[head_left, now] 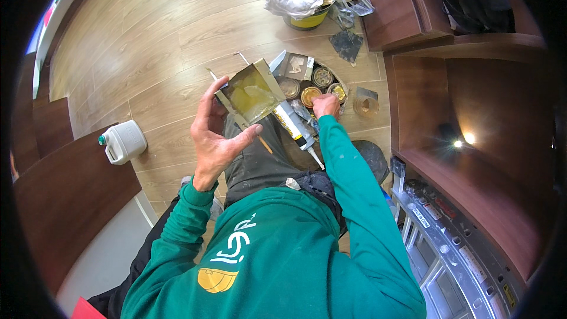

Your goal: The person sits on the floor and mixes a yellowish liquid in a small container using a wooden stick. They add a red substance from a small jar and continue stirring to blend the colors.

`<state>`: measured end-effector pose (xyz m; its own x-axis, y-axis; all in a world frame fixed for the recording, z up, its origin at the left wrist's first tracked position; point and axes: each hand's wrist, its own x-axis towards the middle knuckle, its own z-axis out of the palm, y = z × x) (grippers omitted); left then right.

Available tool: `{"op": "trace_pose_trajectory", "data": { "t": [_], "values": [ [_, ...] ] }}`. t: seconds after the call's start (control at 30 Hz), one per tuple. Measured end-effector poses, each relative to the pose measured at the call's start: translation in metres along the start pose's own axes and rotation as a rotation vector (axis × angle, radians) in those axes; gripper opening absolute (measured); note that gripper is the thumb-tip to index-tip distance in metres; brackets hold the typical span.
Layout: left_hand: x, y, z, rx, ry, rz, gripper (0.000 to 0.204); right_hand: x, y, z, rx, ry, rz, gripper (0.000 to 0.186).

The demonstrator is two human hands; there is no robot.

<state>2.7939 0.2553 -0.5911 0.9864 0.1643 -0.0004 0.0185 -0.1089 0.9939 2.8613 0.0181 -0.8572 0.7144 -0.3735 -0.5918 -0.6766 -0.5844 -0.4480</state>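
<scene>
My left hand (214,136) is closed on a squarish board (255,95) smeared with a glossy olive-yellow coating, its thumb along the near edge and its fingers at the left edge. Over a cluster of small round jars, my right hand (326,106) has its fingers bunched downward; their tips and anything in them are hidden. It lies between a jar with amber contents (309,96) and a yellowish jar (337,92). A darker jar (322,77) sits just beyond. Between my hands lies a sealant cartridge (293,127) with a white nozzle pointing toward me.
A yellow-and-black bucket (309,20) with a plastic bag stands ahead. A clear round container (365,105) lies right of the jars. Brown cabinetry (472,106) and a metal stepladder (440,248) line the right. At left is a white jug (124,142) with a green cap.
</scene>
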Motion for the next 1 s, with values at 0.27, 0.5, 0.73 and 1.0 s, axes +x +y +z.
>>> {"op": "trace_pose_trajectory", "data": {
  "t": [0.27, 0.5, 0.73, 1.0],
  "values": [
    [0.001, -0.001, 0.003, 0.019, 0.018, -0.028, 0.093, 0.001, 0.016, -0.004, -0.104, 0.025, -0.123, 0.038],
    [0.002, -0.006, 0.005, 0.022, 0.008, -0.007, 0.093, -0.001, 0.004, -0.008, -0.268, -0.057, -0.365, 0.062],
    [0.004, -0.007, 0.002, 0.034, 0.006, -0.035, 0.093, 0.002, -0.006, -0.009, -0.345, -0.094, -0.302, 0.063],
    [0.005, -0.009, 0.004, -0.003, 0.021, -0.035, 0.092, 0.005, -0.012, -0.012, -0.357, -0.105, -0.287, 0.066]
  ]
}}
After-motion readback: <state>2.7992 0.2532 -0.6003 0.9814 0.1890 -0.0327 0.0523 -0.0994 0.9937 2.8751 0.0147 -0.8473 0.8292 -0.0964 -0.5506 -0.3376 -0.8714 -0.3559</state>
